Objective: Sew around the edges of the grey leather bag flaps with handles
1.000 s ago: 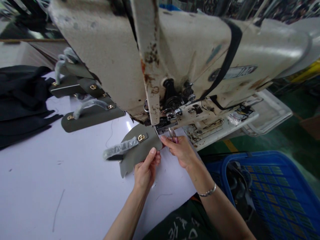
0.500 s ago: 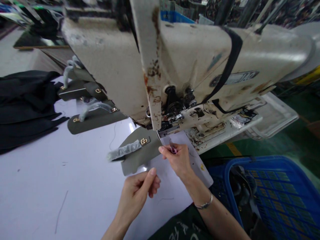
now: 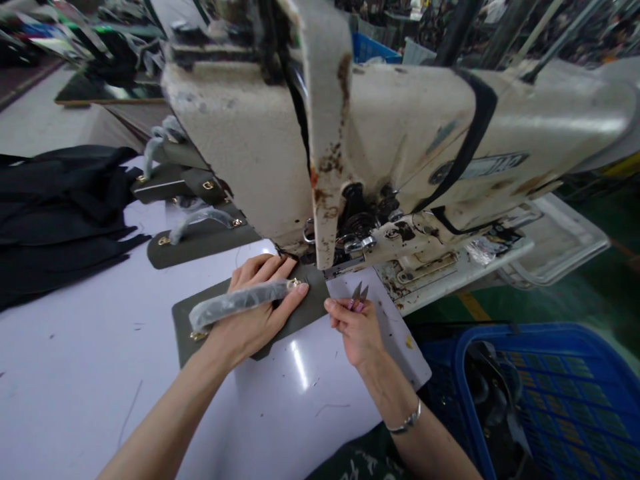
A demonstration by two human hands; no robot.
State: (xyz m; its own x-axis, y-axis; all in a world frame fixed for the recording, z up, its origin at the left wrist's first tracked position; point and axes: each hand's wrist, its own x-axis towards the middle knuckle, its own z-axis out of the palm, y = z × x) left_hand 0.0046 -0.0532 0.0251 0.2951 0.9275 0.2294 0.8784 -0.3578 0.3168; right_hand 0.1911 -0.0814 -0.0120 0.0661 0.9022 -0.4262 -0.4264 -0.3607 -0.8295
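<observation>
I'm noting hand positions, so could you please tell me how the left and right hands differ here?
The left hand rests with fingers extended on the panel, beneath its handle; the right hand is curled around scissors. The left hand's wrist is bare, while the right hand's wears a bracelet. Both hands are near the sewing machine.

Directly ahead of the left hand [image 3: 250, 337], the sewing machine [image 3: 395, 127] blocks the way forward. A plastic-wrapped handle [image 3: 243, 301] arches over that hand, hindering a straight lift. To its left, open white tabletop [image 3: 260, 420] gives room to slide, bounded farther ahead by black cloth [image 3: 65, 213] and a dark flap [image 3: 205, 250]. Between the hands, a gap runs back toward the body. Ahead of the right hand [image 3: 357, 337], scissors [image 3: 361, 307] jut toward the machine; rightward, beyond the table edge, stands a blue basket [image 3: 545, 331].
</observation>
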